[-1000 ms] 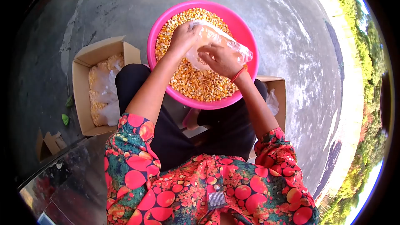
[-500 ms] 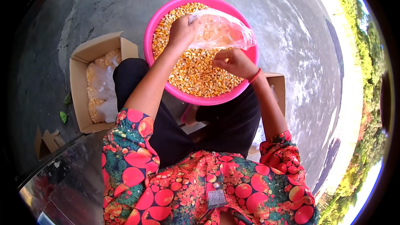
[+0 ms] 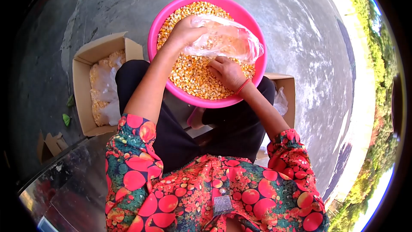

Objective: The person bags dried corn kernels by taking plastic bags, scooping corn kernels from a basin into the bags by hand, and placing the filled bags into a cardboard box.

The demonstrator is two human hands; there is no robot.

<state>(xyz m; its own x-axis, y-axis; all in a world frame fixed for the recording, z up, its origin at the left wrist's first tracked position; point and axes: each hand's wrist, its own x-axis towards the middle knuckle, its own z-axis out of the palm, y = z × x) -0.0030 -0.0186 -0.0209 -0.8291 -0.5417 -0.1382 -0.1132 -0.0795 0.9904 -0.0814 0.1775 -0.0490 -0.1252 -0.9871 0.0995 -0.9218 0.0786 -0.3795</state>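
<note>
A pink basin (image 3: pixel 153 38) full of yellow-orange corn kernels (image 3: pixel 193 79) sits at my knees. My left hand (image 3: pixel 185 32) is closed on the left end of a clear plastic bag (image 3: pixel 229 38), which stretches to the right over the basin. Kernels show through the film; whether they lie inside or beneath it, I cannot tell. Just below the bag, my right hand (image 3: pixel 227 72), with a red band at the wrist, is down at the kernels. Its fingers are curled inward among them, with the fingertips partly hidden.
To the left stands an open cardboard box (image 3: pixel 81 90) holding kernels and clear plastic bags (image 3: pixel 107 88). Another cardboard box (image 3: pixel 287 96), with plastic film (image 3: pixel 281 102) in it, is partly hidden by my right leg. Green leaves (image 3: pixel 66 119) lie on the grey floor (image 3: pixel 116 4).
My right hand has moved left and down to the kernels, its fingers curling in. The left hand has turned slightly, and the bag sags lower over the corn.
</note>
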